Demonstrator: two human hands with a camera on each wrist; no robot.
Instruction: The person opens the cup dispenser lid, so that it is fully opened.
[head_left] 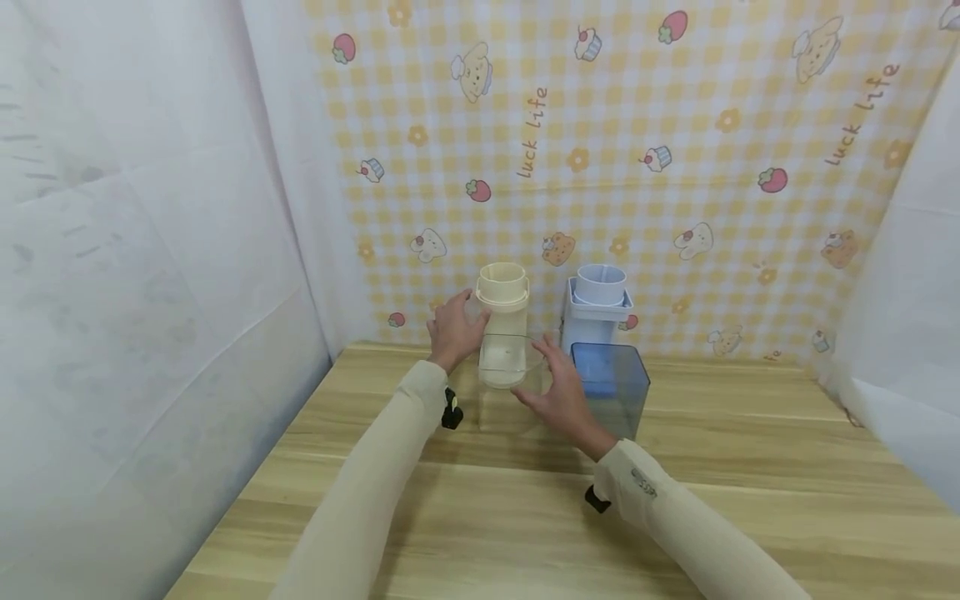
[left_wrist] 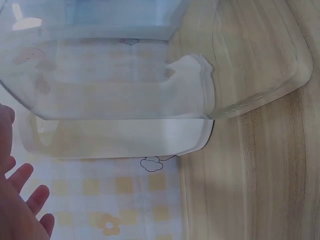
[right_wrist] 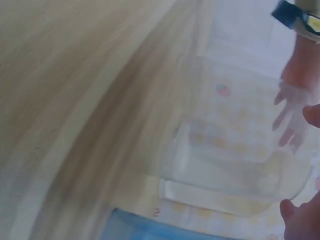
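A cream upright unit with a round cup on top (head_left: pixel 502 287) stands against the patterned cloth. In front of it is a clear see-through bin (head_left: pixel 501 410), also large in the left wrist view (left_wrist: pixel 115 100) and blurred in the right wrist view (right_wrist: pixel 225 175). My left hand (head_left: pixel 455 331) is at the left of the cream unit, fingers spread; whether they touch it I cannot tell. At the clear bin's right side, my right hand (head_left: pixel 558 392) has thumb and fingers held wide apart around its corner. Contact there is unclear.
Just right stands a matching pale blue unit (head_left: pixel 600 292), with a smoky blue see-through bin (head_left: pixel 622 392) before it, close to my right hand. Wooden tabletop (head_left: pixel 495 533) lies in front. A checked cloth (head_left: pixel 637 108) hangs behind, white sheets (head_left: pixel 150 250) at the sides.
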